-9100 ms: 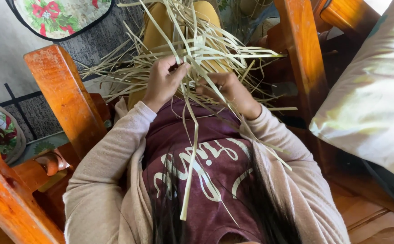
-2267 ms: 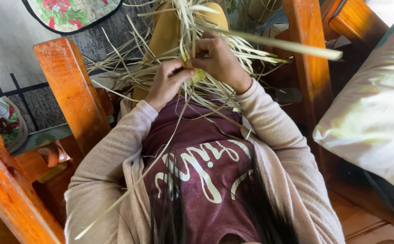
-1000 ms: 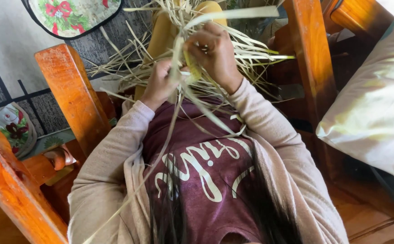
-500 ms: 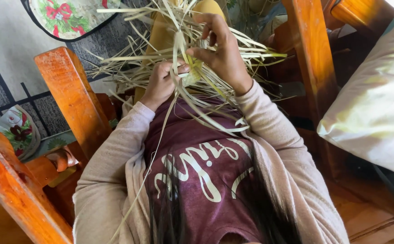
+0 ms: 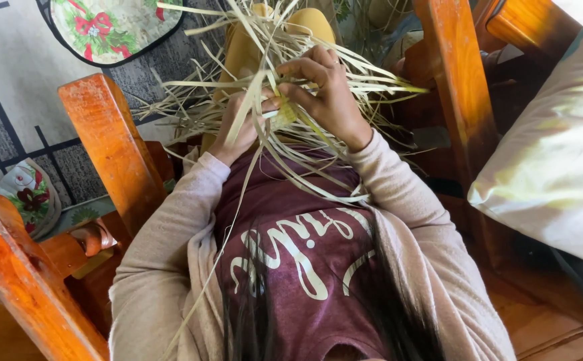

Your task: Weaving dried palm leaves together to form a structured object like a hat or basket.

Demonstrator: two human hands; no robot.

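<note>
Pinching woven strips [image 5: 284, 117]: right hand [image 5: 328, 93] has dropped from its lift | left hand [image 5: 244, 124] clenched there | weave probably tightened.

Left hand [image 5: 241, 127] and right hand [image 5: 325, 90] are pinching thin pale-yellow dried leaf strips [image 5: 284, 117], seated between orange wooden chair arms [image 5: 114, 150].

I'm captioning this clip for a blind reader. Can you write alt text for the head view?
Seen from above, a seated person's left hand and right hand pinch pale flat straw strips fanning over their lap. An orange wooden chair arm stands at left, a cream cushion at right.
</note>
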